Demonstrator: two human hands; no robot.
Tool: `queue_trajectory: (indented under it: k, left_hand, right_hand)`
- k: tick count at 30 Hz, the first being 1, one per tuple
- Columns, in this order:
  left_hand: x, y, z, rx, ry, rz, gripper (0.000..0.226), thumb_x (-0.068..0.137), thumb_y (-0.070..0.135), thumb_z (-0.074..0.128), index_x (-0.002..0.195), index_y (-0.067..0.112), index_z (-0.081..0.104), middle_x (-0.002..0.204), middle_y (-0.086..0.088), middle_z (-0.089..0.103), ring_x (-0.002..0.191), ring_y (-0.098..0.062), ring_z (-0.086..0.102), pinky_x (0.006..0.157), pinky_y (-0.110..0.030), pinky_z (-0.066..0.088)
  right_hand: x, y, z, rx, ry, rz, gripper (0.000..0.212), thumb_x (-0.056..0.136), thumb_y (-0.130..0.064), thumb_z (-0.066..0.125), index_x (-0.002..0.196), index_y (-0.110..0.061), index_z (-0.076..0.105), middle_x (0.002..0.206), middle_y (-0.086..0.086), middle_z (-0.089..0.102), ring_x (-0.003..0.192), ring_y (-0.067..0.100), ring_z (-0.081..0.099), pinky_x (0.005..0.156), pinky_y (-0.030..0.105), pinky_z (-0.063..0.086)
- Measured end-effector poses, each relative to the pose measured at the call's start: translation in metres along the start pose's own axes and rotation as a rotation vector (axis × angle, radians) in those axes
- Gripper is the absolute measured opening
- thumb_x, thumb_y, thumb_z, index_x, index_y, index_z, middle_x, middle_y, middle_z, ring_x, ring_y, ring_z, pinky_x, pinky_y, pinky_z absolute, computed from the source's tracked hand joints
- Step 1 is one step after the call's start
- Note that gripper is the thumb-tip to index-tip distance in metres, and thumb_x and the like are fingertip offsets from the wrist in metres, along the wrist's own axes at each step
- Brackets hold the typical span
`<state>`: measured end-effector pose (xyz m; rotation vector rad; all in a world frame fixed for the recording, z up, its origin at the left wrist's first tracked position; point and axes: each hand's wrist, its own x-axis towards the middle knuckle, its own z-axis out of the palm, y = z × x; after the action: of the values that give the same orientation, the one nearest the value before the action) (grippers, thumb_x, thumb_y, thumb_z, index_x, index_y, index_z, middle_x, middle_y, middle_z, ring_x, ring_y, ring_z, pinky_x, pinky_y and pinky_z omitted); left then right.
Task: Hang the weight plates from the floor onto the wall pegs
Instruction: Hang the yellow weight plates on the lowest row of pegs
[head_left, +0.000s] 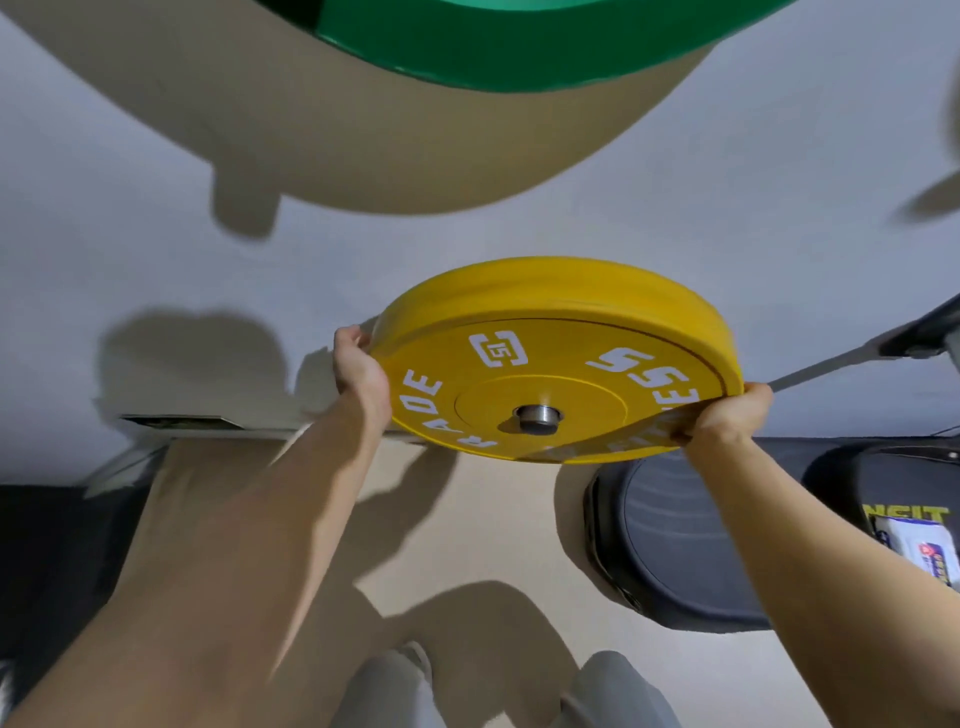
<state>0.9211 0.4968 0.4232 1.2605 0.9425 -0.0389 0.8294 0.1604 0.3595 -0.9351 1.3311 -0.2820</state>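
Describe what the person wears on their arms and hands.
Both hands are bare: the left hand and right hand show no gloves or wraps. The left forearm and right forearm are uncovered as far as the frame shows, with no sleeve, watch or band in view.

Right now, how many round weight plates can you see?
3. A yellow rubber plate gripped by the left hand and right hand; a green plate at the top edge; a black plate lower right on the floor. More may lie out of view.
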Motion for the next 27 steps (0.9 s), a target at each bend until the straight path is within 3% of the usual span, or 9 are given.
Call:
queue_trajectory:
  k: [3, 8, 12, 14, 16, 18, 20, 24, 27]
  left_hand:
    - [0.008, 0.006, 0.011, 0.042, -0.028, 0.039, 0.031, 0.096, 0.045, 0.044, 0.087, 0.023, 0.064, 0.083, -0.002, 0.066, 0.070, -0.021, 0.059, 0.062, -0.030, 0.040]
    - [0.027, 0.023, 0.039, 0.048, 0.085, 0.107, 0.032, 0.089, 0.049, 0.055, 0.094, 0.017, 0.058, 0.102, -0.011, 0.067, 0.095, -0.027, 0.064, 0.094, -0.043, 0.050]
    - [0.039, 0.022, 0.056, -0.032, 0.199, 0.166, 0.027, 0.098, 0.034, 0.052, 0.098, 0.011, 0.037, 0.077, 0.003, 0.034, 0.069, -0.011, 0.039, 0.078, -0.026, 0.026]
    - [0.037, 0.019, 0.056, 0.004, 0.206, 0.153, 0.025, 0.099, 0.031, 0.049, 0.100, 0.009, 0.036, 0.080, 0.005, 0.033, 0.080, -0.016, 0.040, 0.078, -0.025, 0.023]
    - [0.035, 0.022, 0.049, 0.080, 0.187, 0.131, 0.025, 0.097, 0.033, 0.049, 0.103, 0.010, 0.041, 0.091, 0.001, 0.043, 0.095, -0.023, 0.044, 0.089, -0.031, 0.034]
    - [0.031, 0.029, 0.043, 0.245, 0.156, 0.125, 0.033, 0.097, 0.035, 0.045, 0.116, 0.009, 0.048, 0.119, -0.010, 0.051, 0.112, -0.029, 0.050, 0.102, -0.044, 0.041]
    - [0.025, 0.033, 0.035, 0.466, 0.189, 0.173, 0.041, 0.097, 0.029, 0.041, 0.127, 0.004, 0.051, 0.136, -0.016, 0.050, 0.123, -0.034, 0.050, 0.103, -0.042, 0.041]
    - [-0.019, 0.034, 0.031, 0.586, 0.088, 0.810, 0.029, 0.089, 0.014, 0.049, 0.112, 0.008, 0.066, 0.120, -0.010, 0.062, 0.111, -0.024, 0.058, 0.094, -0.024, 0.038]
    - [-0.054, 0.026, 0.045, 0.718, -0.172, 1.228, 0.040, 0.088, 0.011, 0.047, 0.123, 0.014, 0.066, 0.128, -0.007, 0.060, 0.119, -0.023, 0.054, 0.103, -0.026, 0.036]
  right_hand:
    - [0.010, 0.003, 0.010, 0.080, 0.015, 0.037, 0.036, 0.066, -0.059, 0.037, 0.075, -0.026, 0.048, 0.085, 0.000, 0.063, 0.086, 0.021, 0.055, 0.098, 0.042, 0.049]
    - [0.028, -0.006, 0.037, 0.073, 0.000, 0.041, 0.036, 0.070, -0.057, 0.034, 0.075, -0.027, 0.055, 0.090, 0.002, 0.071, 0.092, 0.024, 0.062, 0.099, 0.046, 0.049]
    - [0.041, -0.008, 0.048, 0.093, -0.005, 0.040, 0.036, 0.078, -0.055, 0.033, 0.078, -0.027, 0.055, 0.088, 0.000, 0.071, 0.101, 0.025, 0.065, 0.094, 0.043, 0.050]
    - [0.041, -0.008, 0.047, 0.069, -0.024, 0.042, 0.037, 0.075, -0.055, 0.032, 0.082, -0.027, 0.056, 0.094, 0.002, 0.072, 0.111, 0.029, 0.064, 0.097, 0.052, 0.049]
    - [0.034, -0.010, 0.044, -0.006, -0.030, 0.030, 0.042, 0.080, -0.052, 0.030, 0.089, -0.026, 0.062, 0.105, 0.006, 0.072, 0.109, 0.034, 0.064, 0.094, 0.061, 0.049]
    - [0.027, -0.015, 0.039, -0.104, -0.001, 0.054, 0.050, 0.087, -0.047, 0.025, 0.110, -0.025, 0.064, 0.115, 0.010, 0.066, 0.106, 0.037, 0.059, 0.093, 0.068, 0.046]
    - [0.018, -0.021, 0.034, -0.238, 0.028, 0.046, 0.057, 0.088, -0.043, 0.021, 0.128, -0.023, 0.056, 0.122, 0.008, 0.057, 0.110, 0.038, 0.053, 0.096, 0.069, 0.043]
    - [-0.010, -0.040, 0.032, -0.540, 0.088, -0.287, 0.048, 0.096, -0.019, 0.021, 0.127, -0.001, 0.054, 0.129, 0.017, 0.055, 0.116, 0.039, 0.051, 0.103, 0.053, 0.042]
    - [-0.039, -0.049, 0.036, -0.614, -0.044, -0.417, 0.036, 0.102, -0.012, 0.030, 0.124, 0.002, 0.055, 0.126, 0.023, 0.057, 0.115, 0.040, 0.055, 0.085, 0.036, 0.044]
